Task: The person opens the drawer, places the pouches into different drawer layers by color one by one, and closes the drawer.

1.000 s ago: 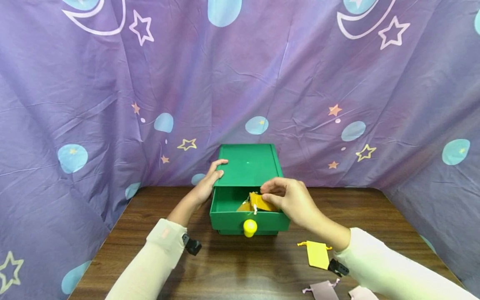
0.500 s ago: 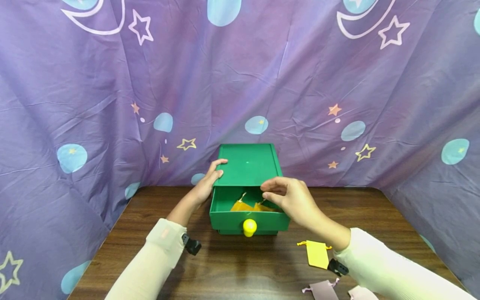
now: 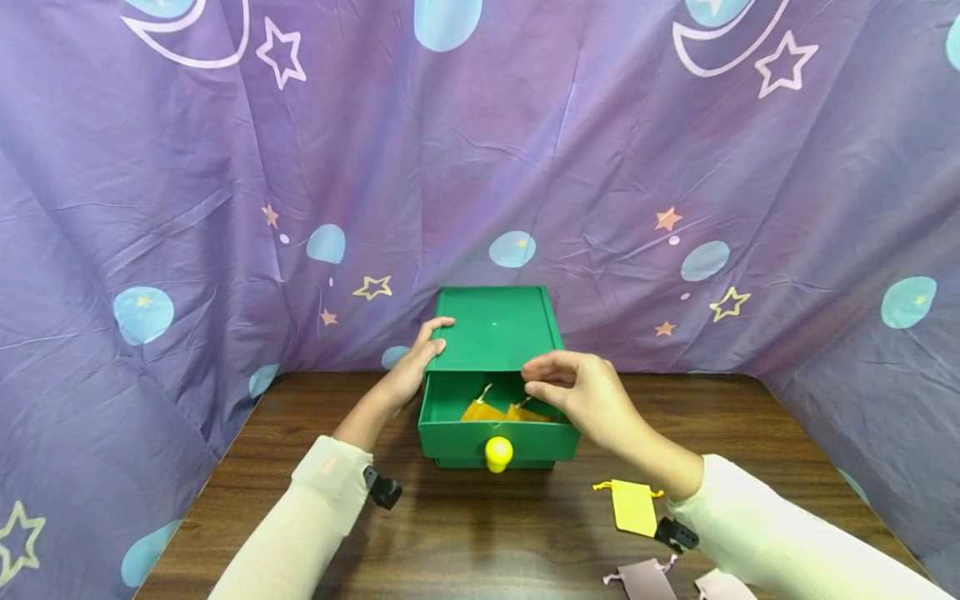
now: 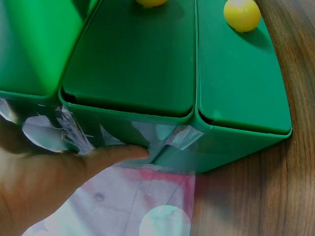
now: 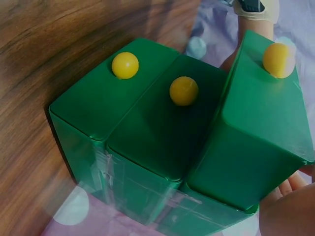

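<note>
A green drawer cabinet [image 3: 495,329] stands on the table, its top drawer [image 3: 457,442] pulled out by a yellow knob's [image 3: 498,454] side. Inside lie an orange drawstring pouch [image 3: 480,412] and a second orange pouch [image 3: 525,413], partly hidden by the front wall. My right hand [image 3: 596,404] hovers at the drawer's right side, fingers bent and apart from the thumb, holding nothing. My left hand [image 3: 407,375] rests against the cabinet's left side near the top. In the left wrist view its thumb [image 4: 115,155] lies straight along the taped side wall.
A yellow drawstring pouch [image 3: 634,508] lies on the wooden table [image 3: 450,533], right of the cabinet. Nearer are a mauve pouch [image 3: 647,579] and a pale pink pouch [image 3: 723,586] under the right sleeve. Two lower drawers, one with a yellow knob [image 5: 183,91], are shut. A purple curtain [image 3: 480,167] hangs behind.
An orange pouch that stood upright against the right fingertips has dropped flat into the drawer beside the other one. Both hands have stayed almost where they were.
</note>
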Tool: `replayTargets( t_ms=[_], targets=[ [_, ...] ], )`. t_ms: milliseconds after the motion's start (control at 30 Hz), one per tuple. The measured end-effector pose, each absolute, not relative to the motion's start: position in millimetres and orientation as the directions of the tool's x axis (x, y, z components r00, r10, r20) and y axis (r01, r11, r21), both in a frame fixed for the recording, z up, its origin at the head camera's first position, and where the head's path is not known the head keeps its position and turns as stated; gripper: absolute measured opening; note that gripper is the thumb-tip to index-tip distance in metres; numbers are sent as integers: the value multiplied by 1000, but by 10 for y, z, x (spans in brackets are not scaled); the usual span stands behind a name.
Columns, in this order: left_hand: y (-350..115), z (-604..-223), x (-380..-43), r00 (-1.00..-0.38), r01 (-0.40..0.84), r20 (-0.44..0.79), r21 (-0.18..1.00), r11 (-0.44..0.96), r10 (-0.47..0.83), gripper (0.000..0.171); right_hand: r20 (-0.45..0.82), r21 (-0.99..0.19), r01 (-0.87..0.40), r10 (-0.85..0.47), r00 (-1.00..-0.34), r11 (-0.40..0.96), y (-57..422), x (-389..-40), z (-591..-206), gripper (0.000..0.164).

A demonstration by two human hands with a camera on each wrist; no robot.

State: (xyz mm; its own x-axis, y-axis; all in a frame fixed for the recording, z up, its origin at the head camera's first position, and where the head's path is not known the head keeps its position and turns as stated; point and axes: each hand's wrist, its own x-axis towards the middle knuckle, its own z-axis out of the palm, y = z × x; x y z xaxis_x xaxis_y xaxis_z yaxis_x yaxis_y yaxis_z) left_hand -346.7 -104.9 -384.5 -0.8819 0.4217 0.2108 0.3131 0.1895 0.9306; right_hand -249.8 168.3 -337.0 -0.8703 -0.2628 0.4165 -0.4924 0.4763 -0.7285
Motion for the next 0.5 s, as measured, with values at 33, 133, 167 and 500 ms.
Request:
replayTargets(
  t_ms=[33,133,167,500],
  targets=[
    [-1050,-3846,-3469,-882,314,212,930,190,421,51,415,-731,-490,-261,-871,475,1686,-2499,-3370,19],
    [-1048,-3845,-3470,-882,316,214,929,190,421,51,410,-740,-484,-256,-875,468,1694,-2494,-3371,18],
    [-1047,-3845,-3470,-881,316,214,930,189,421,51,409,-741,-482,-254,-876,467,1696,-2491,-3372,18],
    [-1047,-3842,-3467,-879,319,214,928,192,425,51,384,-760,-469,-272,-882,449,1707,-2378,-3347,21]
  ],
)
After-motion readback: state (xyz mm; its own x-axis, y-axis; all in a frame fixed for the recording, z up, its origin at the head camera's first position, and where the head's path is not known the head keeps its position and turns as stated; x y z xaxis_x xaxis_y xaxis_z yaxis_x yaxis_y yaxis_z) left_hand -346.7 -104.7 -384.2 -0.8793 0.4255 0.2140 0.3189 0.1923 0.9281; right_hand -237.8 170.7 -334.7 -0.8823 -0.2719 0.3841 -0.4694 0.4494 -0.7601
